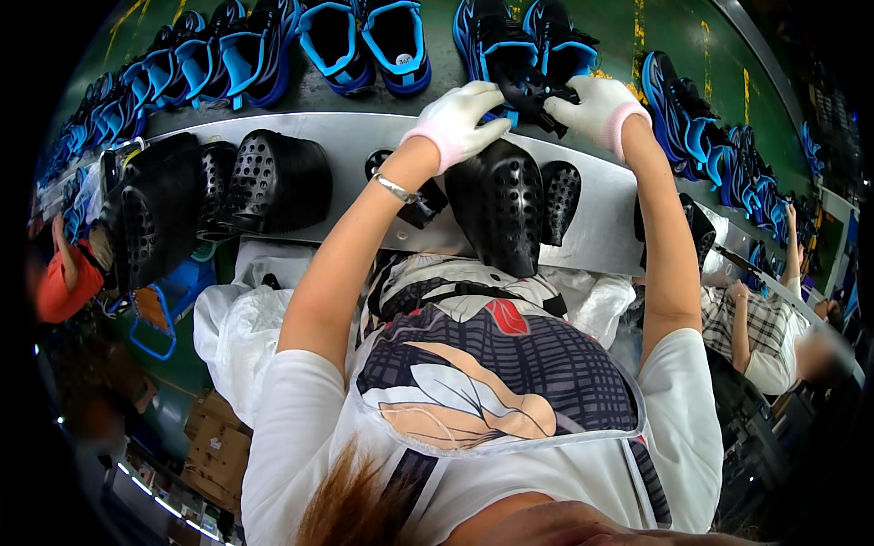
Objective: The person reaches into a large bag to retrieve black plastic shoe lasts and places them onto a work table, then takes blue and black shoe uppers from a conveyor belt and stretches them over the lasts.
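Note:
My left hand [462, 125], in a white glove with a pink cuff, is bent around the heel of a black and blue sneaker [492, 41] at the top of the view. My right hand [601, 111], gloved alike, pinches a dark black piece [530, 89] at the opening of the sneaker pair; its exact kind is unclear. Just below my left hand, a large black perforated shoe form [503, 205] stands on the metal ledge [364, 146]. A smaller perforated black piece [561, 202] stands beside it. Another small black part [423, 205] lies under my left forearm.
More black perforated forms [273, 182] stand at the left on the ledge. Rows of black and blue sneakers [246, 59] line the green surface [437, 73] beyond. Other people sit at both sides, one in an orange top [68, 282] and one in a plaid garment [737, 323].

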The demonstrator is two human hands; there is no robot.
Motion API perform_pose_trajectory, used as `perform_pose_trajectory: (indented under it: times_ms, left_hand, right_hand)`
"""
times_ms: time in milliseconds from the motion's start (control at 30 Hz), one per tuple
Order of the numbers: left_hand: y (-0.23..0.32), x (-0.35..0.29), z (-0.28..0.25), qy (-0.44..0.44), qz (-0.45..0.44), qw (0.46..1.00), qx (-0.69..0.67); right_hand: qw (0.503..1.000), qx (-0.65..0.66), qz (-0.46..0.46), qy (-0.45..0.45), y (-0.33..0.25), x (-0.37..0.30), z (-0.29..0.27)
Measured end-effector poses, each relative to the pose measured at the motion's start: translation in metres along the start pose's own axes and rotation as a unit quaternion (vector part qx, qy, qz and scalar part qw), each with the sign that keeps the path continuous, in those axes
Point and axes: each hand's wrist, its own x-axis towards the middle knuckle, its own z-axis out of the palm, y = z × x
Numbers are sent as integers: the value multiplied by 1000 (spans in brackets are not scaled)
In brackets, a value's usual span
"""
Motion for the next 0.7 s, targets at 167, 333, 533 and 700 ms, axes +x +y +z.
perform_pose_trajectory:
  times_ms: [167,333,533,700]
  left_hand:
    - [-18,4,18,2,1,998,56]
    - [-13,27,16,-136,-60,985,92]
    - [-24,74,34,-311,-227,913,135]
    - [-42,81,44,-325,-228,909,128]
  right_hand:
    - [995,-81,34,43,-25,34,16]
    - [992,-61,66,90,-30,92,59]
    - [994,-13,104,28,-41,138,70]
    - [995,-27,97,25,-32,153,83]
